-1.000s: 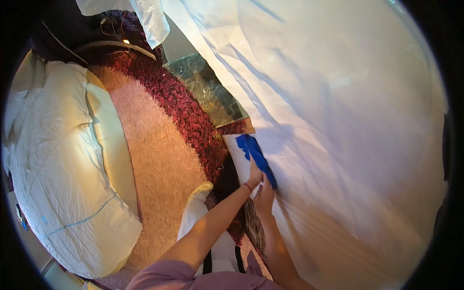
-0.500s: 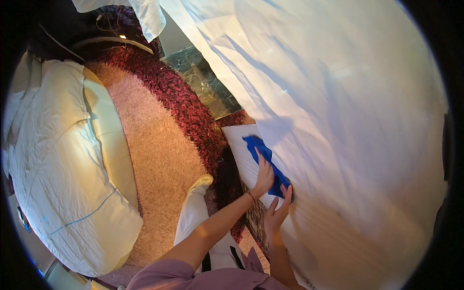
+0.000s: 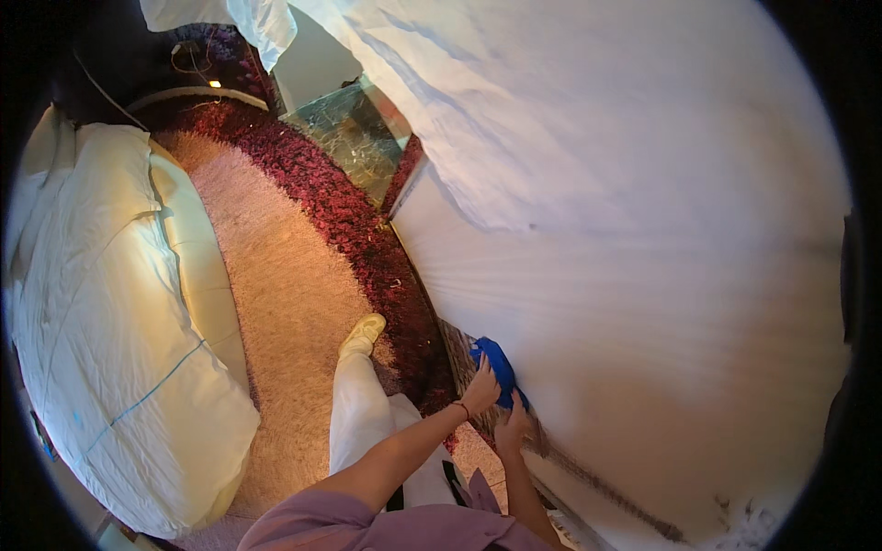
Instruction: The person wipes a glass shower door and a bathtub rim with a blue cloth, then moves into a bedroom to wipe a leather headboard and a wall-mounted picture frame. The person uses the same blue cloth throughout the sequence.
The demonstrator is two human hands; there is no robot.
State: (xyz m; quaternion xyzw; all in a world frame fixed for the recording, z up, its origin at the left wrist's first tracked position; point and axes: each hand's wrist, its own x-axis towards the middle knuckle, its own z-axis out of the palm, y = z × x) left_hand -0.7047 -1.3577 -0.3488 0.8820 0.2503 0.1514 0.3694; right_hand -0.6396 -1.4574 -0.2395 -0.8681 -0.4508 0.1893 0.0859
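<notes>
A bunched blue cloth (image 3: pixel 501 370) is between my hands, at the near left edge of a broad white surface (image 3: pixel 588 340). My left hand (image 3: pixel 480 391) grips the cloth from its left side, fingers pointing forward along it. Just to the right and nearer to me, my right hand (image 3: pixel 514 430) has its fingers at the cloth's lower end, and its palm is mostly turned from view. Beyond my hands, a loose white sheet (image 3: pixel 514 119) lies over the far part of the white surface.
To the left stands a rounded piece of furniture under a white cover (image 3: pixel 119 303) with a blue line on it. A pink rug (image 3: pixel 276 275) with a dark red shaggy border (image 3: pixel 322 202) lies between. A dark marbled panel (image 3: pixel 349 138) is ahead. My shoe (image 3: pixel 362 334) rests on the rug.
Both hands have drawn the blue cloth back toward me and slightly left, bunching it smaller. The white sheet's edge now lies farther off, baring more of the white surface.
</notes>
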